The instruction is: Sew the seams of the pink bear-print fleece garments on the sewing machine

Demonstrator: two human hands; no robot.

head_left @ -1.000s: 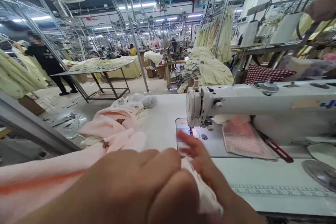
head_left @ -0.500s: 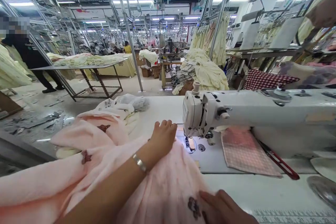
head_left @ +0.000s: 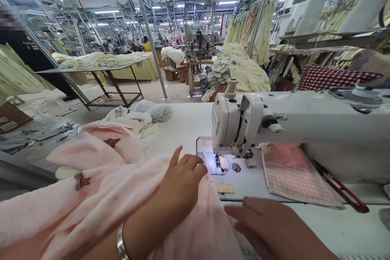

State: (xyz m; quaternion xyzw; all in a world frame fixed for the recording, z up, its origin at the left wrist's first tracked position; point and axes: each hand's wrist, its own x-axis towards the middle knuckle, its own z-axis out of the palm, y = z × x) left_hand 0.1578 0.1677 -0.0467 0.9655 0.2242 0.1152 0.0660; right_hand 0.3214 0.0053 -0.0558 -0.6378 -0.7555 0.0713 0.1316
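Observation:
A pink fleece garment [head_left: 100, 195] with small brown prints lies across the white table from the left edge to just short of the needle. My left hand [head_left: 179, 187] rests on top of it with fingers curled, pressing the cloth down close to the needle plate [head_left: 217, 162]. My right hand [head_left: 271, 227] lies palm down at the garment's right edge, fingers stretched toward the left, touching the cloth. The white sewing machine [head_left: 274, 122] stands behind both hands, its head over the plate.
A pink checked cloth [head_left: 292, 174] lies under the machine arm, with a red-handled tool [head_left: 341, 187] beside it. More pink and cream pieces [head_left: 131, 124] are heaped at the table's far left. Beyond stand a table of cream garments [head_left: 94, 63], racks, and a person in black [head_left: 27, 53].
My left hand has drawn back from beside the machine head and now presses the cloth nearer me. My right hand has come up further into view at the garment's edge.

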